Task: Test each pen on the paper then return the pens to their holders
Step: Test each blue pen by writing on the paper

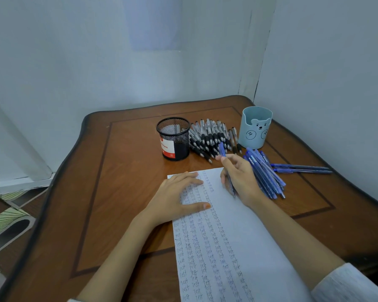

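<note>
- The sheet of paper (pixel 238 236) fills the lower centre of the frame and runs off its bottom edge. Columns of the handwritten word "test" cover its left part, and its right strip is blank.
- The left hand (pixel 179 197) lies flat on the upper left part of the paper, fingers straight, pressing it to the tabletop (pixel 118 182). If that hand lifts mid-stroke, the loose sheet could slide and smear the mark.
- Just right of centre, the right hand (pixel 240 179) grips a blue pen (pixel 222 149), fingers curled round the barrel. The tip points down at the top of the blank strip; whether it touches the sheet cannot be told.
- That hand sits just beside a heap of blue pens (pixel 264 173) at centre right. A sideways sweep of the wrist could roll some toward the right edge, where two more blue pens (pixel 301 167) lie apart.
- Tested and untested pens look alike in that heap, so one could be skipped or tried twice.
- Further up, the black pens (pixel 212 136) lie heaped between the two holders.
- No pens show above the rim of the black mesh holder (pixel 174 138), upper centre, or of the light blue bear-faced holder (pixel 255 127) to its right. A careless reach could tip either, and the colours could get mixed on return.
</note>
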A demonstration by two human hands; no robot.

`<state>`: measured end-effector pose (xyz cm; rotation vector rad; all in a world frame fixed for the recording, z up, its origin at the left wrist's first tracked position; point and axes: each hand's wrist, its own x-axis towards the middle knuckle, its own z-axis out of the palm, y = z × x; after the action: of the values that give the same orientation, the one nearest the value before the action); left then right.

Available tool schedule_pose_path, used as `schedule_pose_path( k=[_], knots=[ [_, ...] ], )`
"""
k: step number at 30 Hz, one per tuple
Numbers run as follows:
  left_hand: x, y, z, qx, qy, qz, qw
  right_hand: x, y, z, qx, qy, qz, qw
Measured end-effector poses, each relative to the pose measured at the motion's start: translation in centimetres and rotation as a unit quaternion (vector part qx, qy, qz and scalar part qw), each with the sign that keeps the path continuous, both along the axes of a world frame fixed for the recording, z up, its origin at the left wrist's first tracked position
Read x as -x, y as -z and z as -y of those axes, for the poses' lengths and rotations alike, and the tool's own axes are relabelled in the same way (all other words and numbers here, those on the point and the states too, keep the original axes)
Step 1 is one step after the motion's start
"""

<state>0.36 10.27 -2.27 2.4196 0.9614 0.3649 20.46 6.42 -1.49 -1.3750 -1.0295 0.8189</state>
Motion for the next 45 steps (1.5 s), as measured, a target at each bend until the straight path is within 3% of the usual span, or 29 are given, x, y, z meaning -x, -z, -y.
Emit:
schedule_pose_path(
  k=[8, 17, 20, 24, 28, 32, 38, 45],
  knots=[
    [-0.1, -0.1, 0.1, 0.007, -0.009, 0.005, 1.000, 0.1, -0.4, 0.6, -0.013, -0.033, 0.000, 0.999],
    [-0.1, -0.1, 0.1, 0.007, -0.017, 0.012, 1.000, -0.3, -0.7, 1.7, 0.013, 0.015, 0.006, 1.000],
    [-0.1, -0.1, 0.2, 0.009, -0.016, 0.017, 1.000, -1.5, -1.3, 2.6, -0.009, 0.061, 0.128, 0.990],
    [-0.4, -0.6, 0.3, 0.017, -0.023, 0.010, 1.000, -4.2, -1.9, 3.0, -0.028, 0.121, 0.378, 0.917],
    [-1.6, -1.0, 0.6, 0.000, -0.050, 0.008, 0.999, -5.5, -1.7, 2.5, 0.005, 0.184, 0.438, 0.880],
    [-2.3, -0.3, 1.1, -0.006, -0.072, 0.047, 0.996, -6.0, -1.0, 1.8, 0.043, 0.180, 0.492, 0.851],
    [-2.2, -0.2, 1.2, -0.003, -0.072, 0.043, 0.996, -5.8, -0.5, 2.1, 0.061, 0.178, 0.495, 0.848],
    [-2.3, -0.3, 1.3, -0.014, -0.069, 0.044, 0.997, -6.7, -1.1, 2.7, 0.049, 0.149, 0.451, 0.879]
  ],
)
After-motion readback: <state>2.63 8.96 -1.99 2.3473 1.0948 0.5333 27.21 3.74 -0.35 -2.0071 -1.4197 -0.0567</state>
